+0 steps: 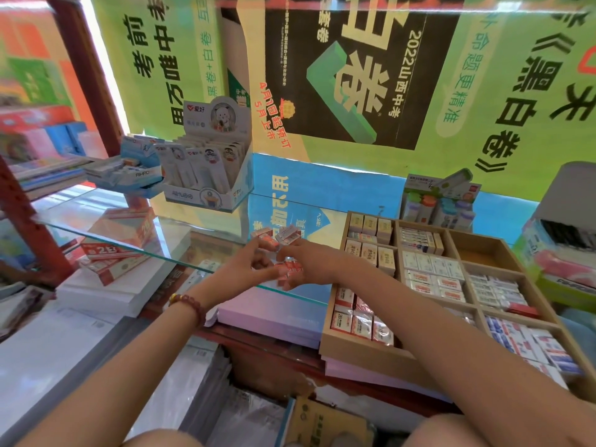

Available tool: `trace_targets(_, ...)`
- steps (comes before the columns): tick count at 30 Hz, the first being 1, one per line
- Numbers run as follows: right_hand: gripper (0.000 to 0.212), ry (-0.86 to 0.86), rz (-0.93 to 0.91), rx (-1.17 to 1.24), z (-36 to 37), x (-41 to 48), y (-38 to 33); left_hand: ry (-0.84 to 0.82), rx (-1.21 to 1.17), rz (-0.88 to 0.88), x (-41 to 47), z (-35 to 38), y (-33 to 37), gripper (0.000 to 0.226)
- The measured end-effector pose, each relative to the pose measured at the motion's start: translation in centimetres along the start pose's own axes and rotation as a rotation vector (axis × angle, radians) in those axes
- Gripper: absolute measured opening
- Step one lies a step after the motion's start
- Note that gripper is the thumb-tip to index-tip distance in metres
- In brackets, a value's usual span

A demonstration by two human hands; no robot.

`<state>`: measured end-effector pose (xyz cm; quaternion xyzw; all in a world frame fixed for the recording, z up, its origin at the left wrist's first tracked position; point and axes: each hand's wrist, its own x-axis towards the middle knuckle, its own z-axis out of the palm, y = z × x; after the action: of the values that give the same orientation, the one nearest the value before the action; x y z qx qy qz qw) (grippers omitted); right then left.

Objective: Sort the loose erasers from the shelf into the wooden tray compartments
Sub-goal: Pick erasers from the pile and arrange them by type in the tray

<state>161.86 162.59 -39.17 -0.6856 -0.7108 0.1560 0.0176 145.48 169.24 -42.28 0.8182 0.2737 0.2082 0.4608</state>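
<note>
Right hand [309, 266] pinching red eraser [292, 270], left hand [254, 262] grip unclear, loose erasers [279, 236] just beyond

Two hands [254, 265] [312, 264], one wooden tray [361, 351]

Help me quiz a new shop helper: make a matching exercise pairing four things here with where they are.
Things:
1 bracelet
2 wooden tray
3 loose erasers
4 white display box

Places:
A back left of the glass shelf
B on the left wrist
C middle of the glass shelf
D at the right, on a stack of purple paper

Pairs: 1-B, 2-D, 3-C, 4-A
</note>
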Motion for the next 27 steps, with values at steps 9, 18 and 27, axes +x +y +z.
trace_targets(9, 0.052, 0.287, 0.045, 0.193, -6.9, -3.2, 1.7, 0.539, -0.27, 0.226, 1.3, 0.5, 5.9, 0.028)
trace_targets(18, 0.034, 0.326, 0.417, 0.117, -10.1, -14.9, 14.2, 0.191, -0.08, 0.374, 4.9, 10.6, 12.1, 0.012)
trace_targets(27, 0.056, 0.189, 0.64, -0.068, -6.4, -17.0, 22.2, 0.126, 0.212, 0.341, 8.0, 16.4, 12.5, 0.006)
